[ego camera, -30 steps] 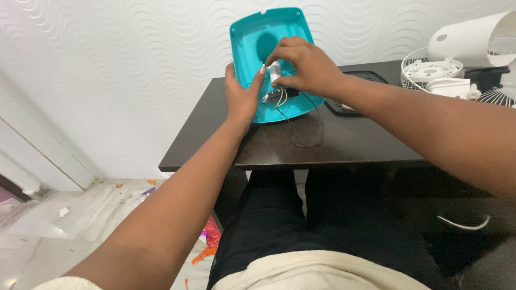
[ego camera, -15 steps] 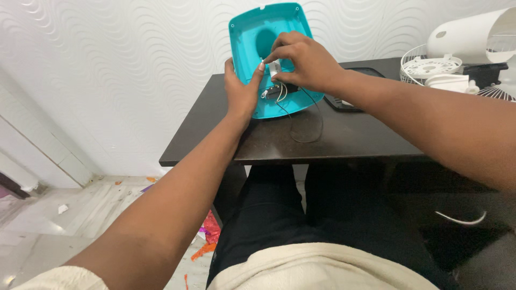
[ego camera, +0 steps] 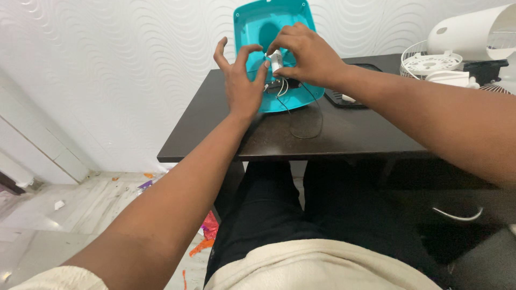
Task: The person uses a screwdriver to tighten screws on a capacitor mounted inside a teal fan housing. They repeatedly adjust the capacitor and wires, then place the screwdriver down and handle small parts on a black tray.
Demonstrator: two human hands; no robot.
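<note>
A teal plastic shell [ego camera: 257,21], hollow side toward me, stands tilted on the dark table [ego camera: 215,129] against the wall. My right hand [ego camera: 309,53] pinches a small white part [ego camera: 276,62] inside it, with thin wires [ego camera: 301,121] trailing from the shell down onto the table. To its left, my left hand [ego camera: 240,83] has its fingers spread. Its fingertips are at the white part and the shell's left edge, and it grips nothing that I can see.
A black flat object [ego camera: 344,96] lies right of the shell. At the table's right end sit a white wire fan grille [ego camera: 427,62] and a white fan body [ego camera: 473,29]. Paper scraps [ego camera: 201,244] litter the floor on the left.
My left hand has come off the shell's left edge and opened its fingers. My right hand stays on the white part.
</note>
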